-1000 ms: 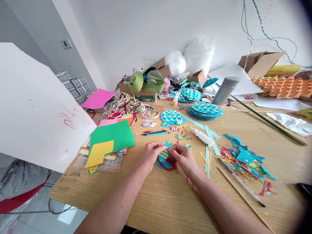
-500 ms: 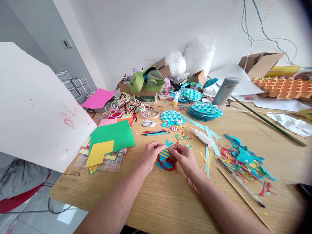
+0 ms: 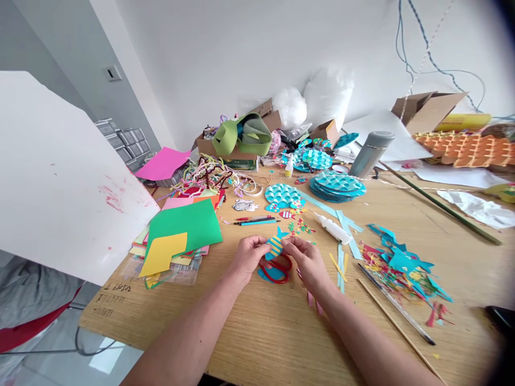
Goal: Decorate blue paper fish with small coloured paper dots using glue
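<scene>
My left hand (image 3: 248, 256) and my right hand (image 3: 306, 259) meet near the front middle of the wooden table (image 3: 257, 321). Both pinch a small blue paper fish with yellow stripes (image 3: 276, 245), its tail pointing up and right. Red-handled scissors (image 3: 277, 269) lie on a blue paper piece just under my hands. A white glue bottle (image 3: 333, 227) lies a short way to the right and behind. Thin yellow and light blue paper strips (image 3: 341, 261) lie beside my right hand.
A stack of coloured sheets with a green sheet (image 3: 185, 224) on top lies at left, beside a big white board (image 3: 56, 182). Pens (image 3: 257, 219), blue scaled discs (image 3: 337, 184), a grey flask (image 3: 370, 153), blue paper scraps (image 3: 402, 262), thin sticks (image 3: 396, 311) and boxes (image 3: 237, 140) crowd the table.
The paper fish has been lifted a little and turned between my fingers, so its striped body faces up more. Both hands stay together over the scissors.
</scene>
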Demonstrator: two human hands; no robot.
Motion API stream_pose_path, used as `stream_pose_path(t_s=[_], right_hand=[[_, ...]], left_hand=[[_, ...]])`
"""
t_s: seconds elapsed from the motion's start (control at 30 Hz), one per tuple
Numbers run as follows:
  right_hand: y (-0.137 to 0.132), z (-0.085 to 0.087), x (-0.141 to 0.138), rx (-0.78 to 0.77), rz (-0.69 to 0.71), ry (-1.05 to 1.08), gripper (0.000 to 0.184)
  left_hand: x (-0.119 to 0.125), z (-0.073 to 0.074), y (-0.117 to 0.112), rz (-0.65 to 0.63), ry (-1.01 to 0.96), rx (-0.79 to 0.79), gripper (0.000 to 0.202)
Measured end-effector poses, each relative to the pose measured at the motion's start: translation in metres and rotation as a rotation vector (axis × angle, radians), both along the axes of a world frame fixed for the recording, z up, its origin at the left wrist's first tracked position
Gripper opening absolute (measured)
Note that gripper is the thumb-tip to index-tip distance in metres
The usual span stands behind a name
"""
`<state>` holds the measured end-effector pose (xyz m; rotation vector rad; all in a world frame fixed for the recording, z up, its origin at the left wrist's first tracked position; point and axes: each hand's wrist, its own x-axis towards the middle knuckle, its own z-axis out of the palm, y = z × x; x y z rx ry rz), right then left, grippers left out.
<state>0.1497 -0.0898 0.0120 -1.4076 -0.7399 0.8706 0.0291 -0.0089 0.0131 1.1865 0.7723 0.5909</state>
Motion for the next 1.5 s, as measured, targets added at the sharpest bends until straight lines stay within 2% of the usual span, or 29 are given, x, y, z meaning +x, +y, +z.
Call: stream_pose_path(t_s=[0.1, 0.27, 0.6, 0.77, 0.9, 1.1, 1.2, 1.33, 1.5], right_hand=[[0.001, -0.003, 0.000, -0.018, 0.016, 0.027, 0.045], [0.001, -0.007, 0.001, -0.008, -0.022, 0.064, 0.045], [0.000, -0.010, 0.007, 0.008, -0.041, -0.137, 0.043], [0.001, -0.015, 0.010, 0.028, -0.056, -0.206, 0.042], [0.000, -0.013, 0.010, 0.038, -0.102, -0.218, 0.041], [-0.003, -0.005, 0.006, 0.020, -0.071, -0.226, 0.042], [-0.004, -0.005, 0.008, 0.016, -0.143, -0.279, 0.047], [-0.005, -0.009, 0.016, -0.002, -0.247, -0.334, 0.048], [-0.005, -0.008, 0.024, -0.043, -0.237, -0.412, 0.047]], left_hand=[[-0.001, 0.001, 0.000, 0.001, -0.005, 0.022, 0.021], [-0.001, 0.000, -0.001, -0.076, -0.026, -0.010, 0.024], [-0.001, -0.004, 0.003, -0.038, -0.043, -0.009, 0.021], [0.000, -0.006, 0.001, -0.071, -0.047, -0.003, 0.026], [0.000, -0.007, -0.001, -0.120, -0.058, 0.012, 0.030], [-0.001, -0.007, 0.002, -0.070, -0.083, -0.061, 0.030], [-0.003, -0.008, 0.007, -0.049, -0.107, -0.098, 0.030], [-0.004, -0.011, 0.014, 0.008, -0.131, -0.072, 0.028], [-0.004, -0.011, 0.015, 0.007, -0.120, -0.087, 0.028]])
